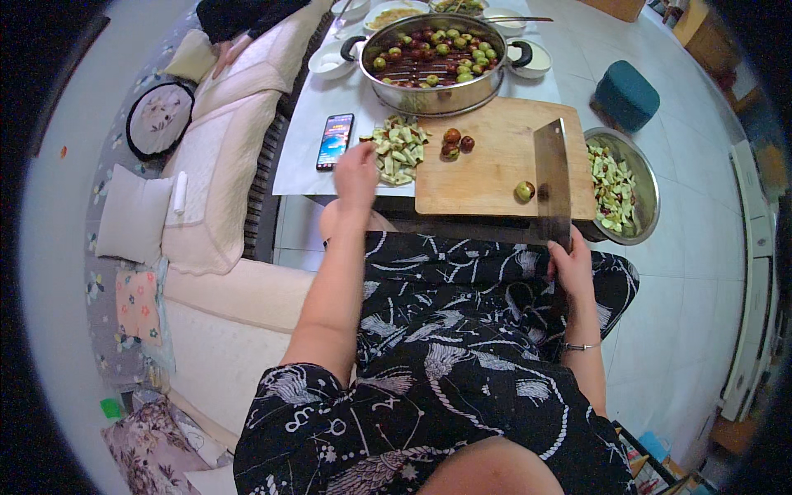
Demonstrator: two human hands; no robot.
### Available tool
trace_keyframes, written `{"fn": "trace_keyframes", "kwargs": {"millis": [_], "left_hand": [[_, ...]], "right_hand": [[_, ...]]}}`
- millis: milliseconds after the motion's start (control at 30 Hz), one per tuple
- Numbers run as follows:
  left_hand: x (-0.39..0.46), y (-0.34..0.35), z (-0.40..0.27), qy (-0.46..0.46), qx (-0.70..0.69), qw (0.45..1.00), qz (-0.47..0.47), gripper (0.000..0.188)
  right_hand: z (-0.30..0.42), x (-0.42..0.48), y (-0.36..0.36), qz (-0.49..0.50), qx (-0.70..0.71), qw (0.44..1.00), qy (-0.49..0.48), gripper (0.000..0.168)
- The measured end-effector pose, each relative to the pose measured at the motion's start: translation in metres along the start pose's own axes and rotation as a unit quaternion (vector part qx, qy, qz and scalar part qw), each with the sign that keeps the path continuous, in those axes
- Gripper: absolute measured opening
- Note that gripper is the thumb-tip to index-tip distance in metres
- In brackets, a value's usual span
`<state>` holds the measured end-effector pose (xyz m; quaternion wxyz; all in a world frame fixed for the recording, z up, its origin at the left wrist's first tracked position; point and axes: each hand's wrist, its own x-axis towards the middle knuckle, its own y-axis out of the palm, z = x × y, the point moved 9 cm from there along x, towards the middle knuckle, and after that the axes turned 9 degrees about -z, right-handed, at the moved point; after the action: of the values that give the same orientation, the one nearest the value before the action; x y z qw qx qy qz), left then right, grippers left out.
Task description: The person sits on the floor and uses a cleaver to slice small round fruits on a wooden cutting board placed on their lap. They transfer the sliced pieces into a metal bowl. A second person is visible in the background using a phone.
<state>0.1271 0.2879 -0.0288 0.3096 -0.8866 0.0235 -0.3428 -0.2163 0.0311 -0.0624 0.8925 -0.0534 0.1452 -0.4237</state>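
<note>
My right hand (572, 263) grips the handle of a broad cleaver (552, 179), its blade upright over the right part of a wooden cutting board (495, 120). My left hand (357, 176) is beside a pile of cut green fruit pieces (399, 151) at the board's left; its fingertips are near the pile, and whether they hold a piece cannot be told. One whole jujube-like fruit (525, 191) lies just left of the blade. Several reddish-brown fruits (451, 135) sit together at the board's upper left. A steel bowl (649, 179) at the right holds more cut pieces.
A two-handled steel pot (427, 99) of whole fruits stands behind the board, with bowls around it, including a white bowl (328, 62). A phone (335, 142) lies left of the pile. A teal stool (627, 96) stands at right, a sofa (213, 148) at left. Another person's hand (230, 54) rests there.
</note>
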Motion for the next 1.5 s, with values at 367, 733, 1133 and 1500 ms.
{"fn": "trace_keyframes", "kwargs": {"millis": [367,733,1133,1500], "left_hand": [[0.038,-0.001,0.133,-0.023,0.274,0.95,0.147,0.032],[0.077,-0.014,0.128,-0.058,0.224,0.971,0.065,0.043],[0.043,-0.006,0.136,-0.087,0.248,0.953,0.152,0.043],[0.042,0.009,0.131,-0.087,0.276,0.936,0.2,0.041]], "right_hand": [[-0.012,0.02,-0.019,-0.048,0.088,0.993,0.056,0.023],[-0.006,0.014,-0.015,-0.038,0.082,0.995,0.051,0.027],[-0.011,0.014,-0.014,-0.028,0.105,0.993,0.044,0.025],[-0.004,0.007,-0.012,-0.036,0.084,0.995,0.045,0.021]]}}
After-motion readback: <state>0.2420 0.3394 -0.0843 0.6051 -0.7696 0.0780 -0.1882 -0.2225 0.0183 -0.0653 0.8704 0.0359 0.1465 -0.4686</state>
